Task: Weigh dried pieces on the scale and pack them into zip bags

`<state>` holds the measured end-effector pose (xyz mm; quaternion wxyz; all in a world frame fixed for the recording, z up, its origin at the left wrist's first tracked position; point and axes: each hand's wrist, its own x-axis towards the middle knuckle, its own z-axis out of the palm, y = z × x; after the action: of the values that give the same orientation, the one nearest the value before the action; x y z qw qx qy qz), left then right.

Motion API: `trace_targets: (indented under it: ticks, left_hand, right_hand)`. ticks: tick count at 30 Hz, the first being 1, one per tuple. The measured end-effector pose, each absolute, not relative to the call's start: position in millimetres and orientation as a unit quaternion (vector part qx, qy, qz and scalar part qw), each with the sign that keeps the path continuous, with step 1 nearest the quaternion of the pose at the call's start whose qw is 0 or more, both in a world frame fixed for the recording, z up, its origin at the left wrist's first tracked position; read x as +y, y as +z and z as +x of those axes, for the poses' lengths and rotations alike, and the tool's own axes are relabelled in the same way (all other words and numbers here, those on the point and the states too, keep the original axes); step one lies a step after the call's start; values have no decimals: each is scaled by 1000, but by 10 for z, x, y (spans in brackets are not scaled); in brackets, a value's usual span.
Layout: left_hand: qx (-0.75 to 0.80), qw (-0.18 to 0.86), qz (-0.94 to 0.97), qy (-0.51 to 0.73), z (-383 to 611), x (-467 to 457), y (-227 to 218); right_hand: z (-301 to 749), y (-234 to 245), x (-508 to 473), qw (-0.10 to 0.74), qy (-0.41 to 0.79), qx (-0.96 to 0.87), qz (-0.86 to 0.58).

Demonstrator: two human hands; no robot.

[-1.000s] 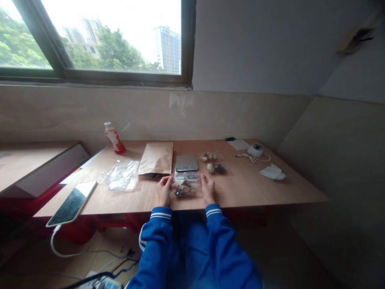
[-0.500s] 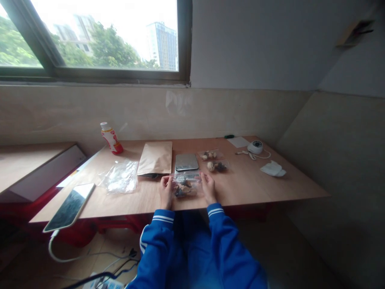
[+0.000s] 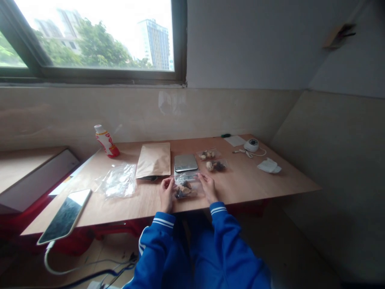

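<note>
A clear plastic bag (image 3: 187,188) with dark and tan dried pieces inside is held at the table's front edge. My left hand (image 3: 167,193) pinches its left upper corner. On the opposite side, the fingers of my right hand (image 3: 208,187) are closed on the top edge. Just behind the bag lies a flat silver-topped scale (image 3: 185,163). Two more filled clear bags rest right of the scale: one with pale pieces (image 3: 208,154), and a nearer one with pale and dark pieces (image 3: 215,165).
Left of the scale lies a brown paper pouch (image 3: 154,159), then a pile of clear plastic bags (image 3: 119,181). A red-and-white bottle (image 3: 107,141) stands behind them. A cabled phone (image 3: 66,216) overhangs the front-left edge. At right are a white camera (image 3: 251,145) and crumpled tissue (image 3: 269,165).
My head view has shifted slightly to the right. My right hand has slid a little leftward along the bag's top edge; both hands still hold the bag.
</note>
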<state>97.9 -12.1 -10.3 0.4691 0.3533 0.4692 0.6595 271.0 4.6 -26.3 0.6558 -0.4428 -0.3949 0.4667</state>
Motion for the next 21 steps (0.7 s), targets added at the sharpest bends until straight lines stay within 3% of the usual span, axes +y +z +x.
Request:
trace_targets:
  ticks: [7, 16, 21]
  left_hand:
    - [454, 498, 340, 656, 940, -76, -146]
    - [507, 426, 404, 631, 920, -91, -136]
    - [462, 492, 368, 640, 939, -76, -158]
  right_hand:
    - [2723, -259, 15, 677, 454, -386, -432]
    - [2687, -152, -54, 679, 467, -337, -455]
    - [2680, -111, -68, 645, 507, -363, -442]
